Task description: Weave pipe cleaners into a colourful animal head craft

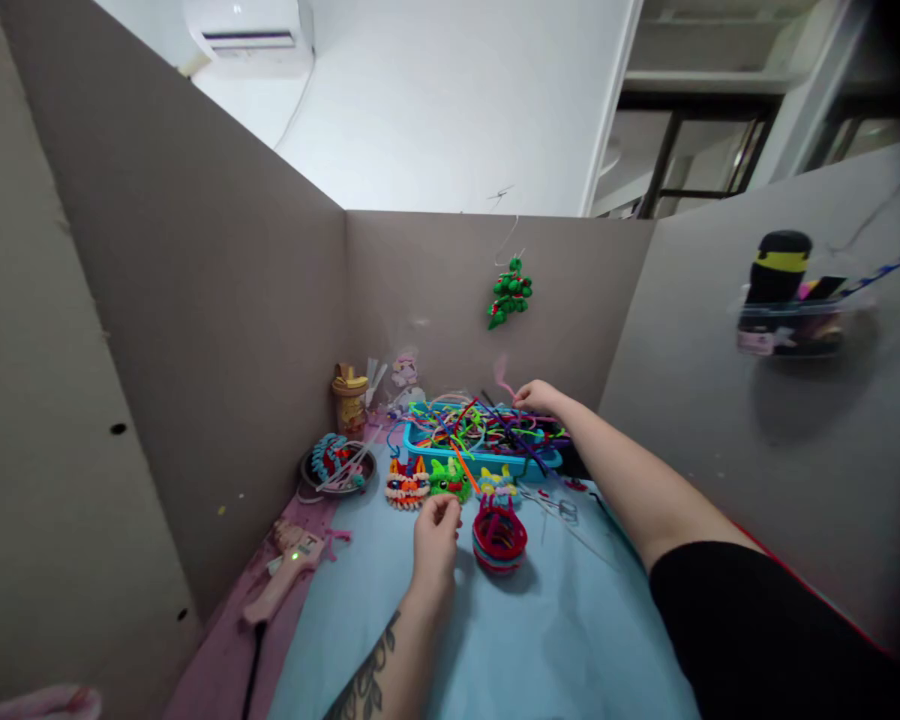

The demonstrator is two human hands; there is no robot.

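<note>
My right hand point(541, 397) is stretched out over the far right of a blue tray point(487, 462) heaped with colourful pipe cleaners point(472, 428). Its fingers pinch a pink pipe cleaner point(504, 376), which sticks up and looks blurred. Nearer to me, my left hand point(438, 530) is closed above the blue tabletop; whatever its fingertips hold, if anything, is too small to make out. Just right of it stands a round basket of red, purple and teal pipe cleaners point(499, 545). Orange point(407, 484), green point(450, 479) and yellow-blue point(499, 484) fuzzy animal-like pieces line the tray's front.
Scissors point(566, 510) lie on the right. At left are a dark bowl point(339, 470) with fuzzy pieces, a brown cup point(350, 402) and a pink glue gun point(285, 580) with a cord. Grey partitions point(450, 310) surround the table; a green ornament point(510, 293) hangs on the back one.
</note>
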